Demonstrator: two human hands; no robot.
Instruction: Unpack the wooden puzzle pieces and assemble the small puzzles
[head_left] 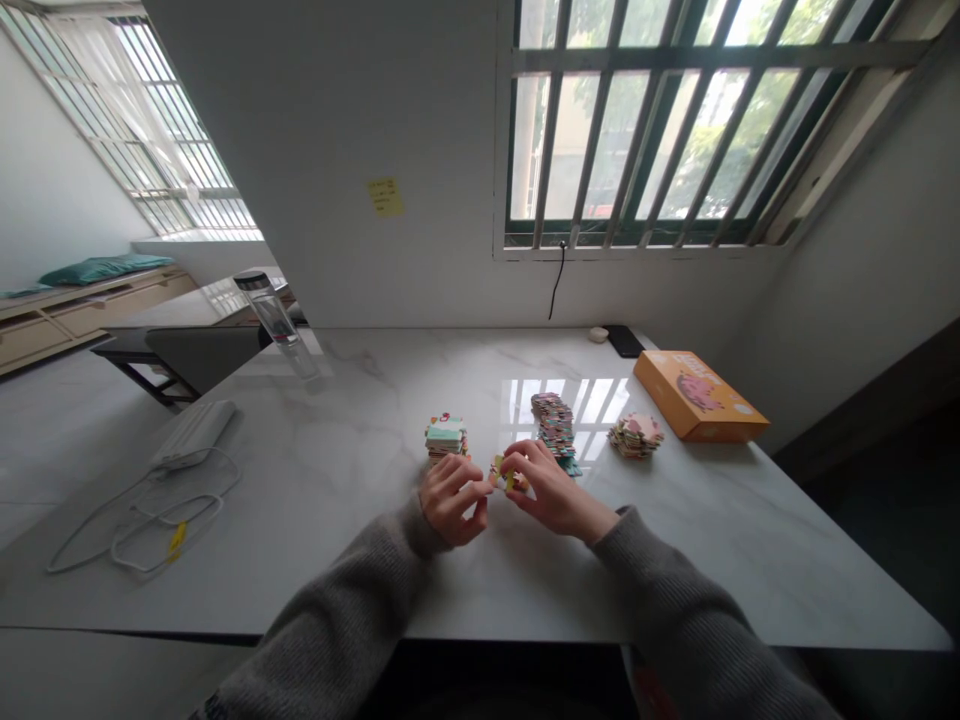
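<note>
Over the marbled counter [337, 560], near two stacks of jigsaw pieces [553, 422], the right hand [553, 490] pinches a yellow-patterned piece [511, 481]; I cannot tell whether the left hand's [451, 500] curled fingers grip it.

The marble-patterned desk [330, 480] is being lit by daylight from a barred window [645, 140] above its far edge, and the window's panes are being mirrored on its glossy top. Greenery [709, 140] is being glimpsed outside. Behind the desk, the plain pale wall [315, 110] is being held in soft grey shade. Well to the desk's left, a second barred window [161, 110] is being partly veiled by a sheer white curtain [124, 90], a low wooden drawer unit [82, 312] is being topped by a teal cushion [105, 268], and the pale floor [45, 430] is being faintly brightened. Right of the desk, a side wall [847, 220] is being darkened lower down.
</note>
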